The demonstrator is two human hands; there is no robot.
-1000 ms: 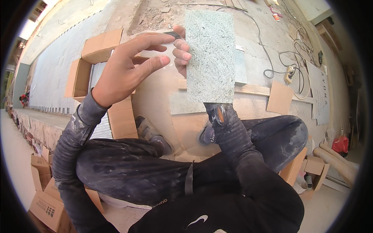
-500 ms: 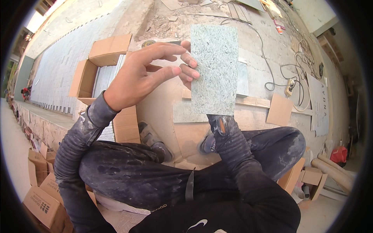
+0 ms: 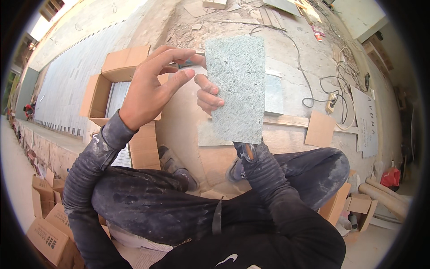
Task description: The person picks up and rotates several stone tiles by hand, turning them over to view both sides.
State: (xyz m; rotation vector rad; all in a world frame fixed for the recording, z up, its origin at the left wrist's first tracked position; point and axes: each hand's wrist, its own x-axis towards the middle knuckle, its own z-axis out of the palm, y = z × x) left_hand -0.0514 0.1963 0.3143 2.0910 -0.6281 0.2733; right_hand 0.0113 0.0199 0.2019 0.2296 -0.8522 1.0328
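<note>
The concrete floor (image 3: 291,58) spreads out below the seated person, strewn with open cardboard boxes (image 3: 121,62), a stack of pale tiles (image 3: 117,96) and a looping black cable (image 3: 313,89). Held up upright in front of the person's knees is a rectangular grey-green stone tile (image 3: 235,87), rough-faced and flat. It looks rigid and fairly heavy for its size, likely brittle at the corners and gritty rather than slippery, so opposite edges seem the safest places to grip. The right hand (image 3: 210,94) is mostly hidden behind the slab; its fingers (image 3: 208,85) curl round the left edge, and it appears to bear the weight from behind, though the grip itself cannot be seen. The left hand (image 3: 150,89) hovers beside the tile, fingers spread open and holding nothing, tips near the upper left corner.
</note>
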